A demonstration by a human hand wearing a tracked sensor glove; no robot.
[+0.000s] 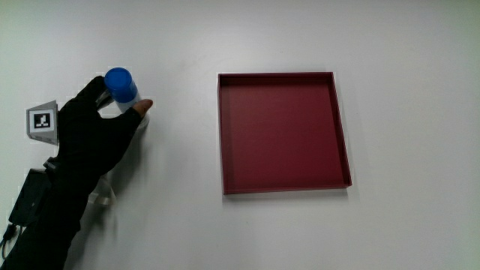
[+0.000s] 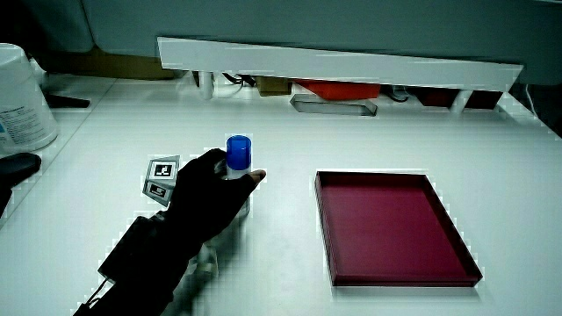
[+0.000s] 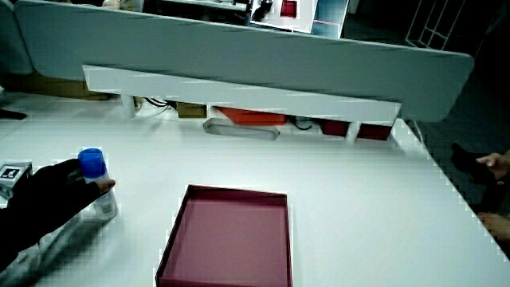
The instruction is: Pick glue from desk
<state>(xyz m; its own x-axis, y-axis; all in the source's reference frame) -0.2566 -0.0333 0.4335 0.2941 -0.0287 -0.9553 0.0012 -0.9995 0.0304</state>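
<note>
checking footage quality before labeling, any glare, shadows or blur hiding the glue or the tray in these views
Main view: even light, the table washed pale, the glue's clear body fading into it, blue cap crisp. In both side views: dimmer, jagged pale fringes along the red tray and the hand, only soft shadows. In a side view, the hand is cut off at the edge. The tray is unobstructed.

Plain white table [image 1: 390,225], pretty bare. A shallow dark red square tray [image 1: 283,132] sits flat on it, nothing inside. The glue bottle [image 1: 124,94] with its blue cap stands upright on the tabletop, well apart from the tray. In a side view, a big white tub [image 2: 22,96] sits at the table's edge.
</note>
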